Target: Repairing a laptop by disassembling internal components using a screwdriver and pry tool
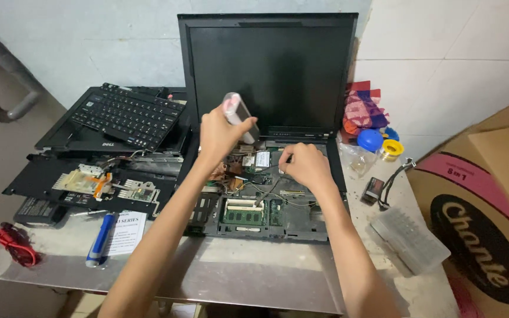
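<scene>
A black laptop (269, 70) stands with its dark screen upright and its keyboard taken off, so the green boards and wires of its base (248, 212) are bare. My left hand (219, 132) is closed on a small pale device with a pink end (238, 112), held above the base's far left part. My right hand (304, 165) hovers over the base's middle, fingers pinched on a thin dark tool or wire (266, 188) that slants down toward the memory slots; which of the two it is I cannot tell.
A loose keyboard (126, 115) lies on a second dismantled laptop (89, 182) at left. A blue pen (100, 238), paper slip, red wires (14, 244), clear plastic case (410, 238), solder spools (381, 144) and a cardboard box (484, 206) surround the metal table (237, 282).
</scene>
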